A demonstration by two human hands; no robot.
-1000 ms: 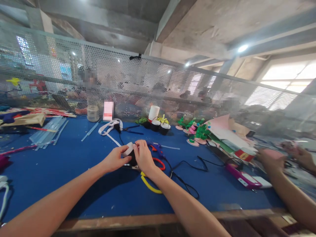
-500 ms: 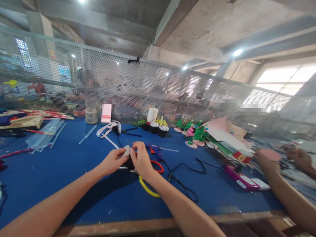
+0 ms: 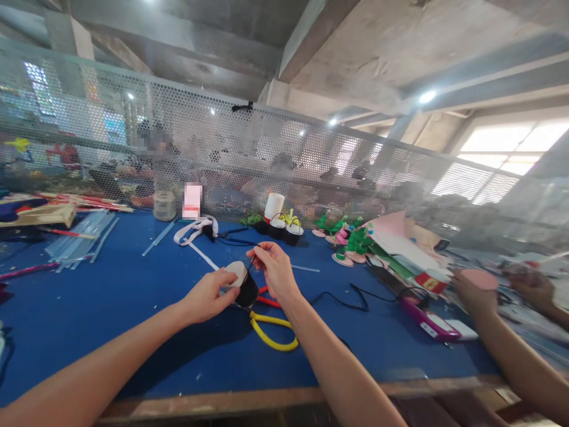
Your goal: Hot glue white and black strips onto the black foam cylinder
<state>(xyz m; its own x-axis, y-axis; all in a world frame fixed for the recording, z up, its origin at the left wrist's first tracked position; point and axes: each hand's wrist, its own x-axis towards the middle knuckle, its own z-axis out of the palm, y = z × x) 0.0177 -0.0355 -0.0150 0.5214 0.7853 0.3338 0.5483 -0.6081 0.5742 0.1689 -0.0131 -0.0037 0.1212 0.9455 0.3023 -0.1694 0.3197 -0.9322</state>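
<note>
- concrete beams (image 3: 311, 47) overhead, perforated metal screen (image 3: 249, 139) behind, blue bench (image 3: 178, 367) beneath it all;
- mid-bench, before the person, a small black-and-white cup (image 3: 248, 292), tilted; whether it touches the surface i cannot tell;
- their left hand (image 3: 211, 298) grasps its white part, thumb and fingers bent about it;
- their right hand (image 3: 275, 270) pinches a thin black strand (image 3: 251, 263) between thumb and fingertips, near the cup;
- close by, a yellow loop (image 3: 272, 345) and a red loop (image 3: 269, 302) on the bench;
- farther back, a white ribbon (image 3: 202, 254); then two small buckets (image 3: 293, 236) before a white spool (image 3: 274, 206);
- off to the right, green figures (image 3: 358, 242) and a purple device (image 3: 424, 320); past these, another person's hand (image 3: 475, 300) gripping a pink disc (image 3: 480, 279)
</note>
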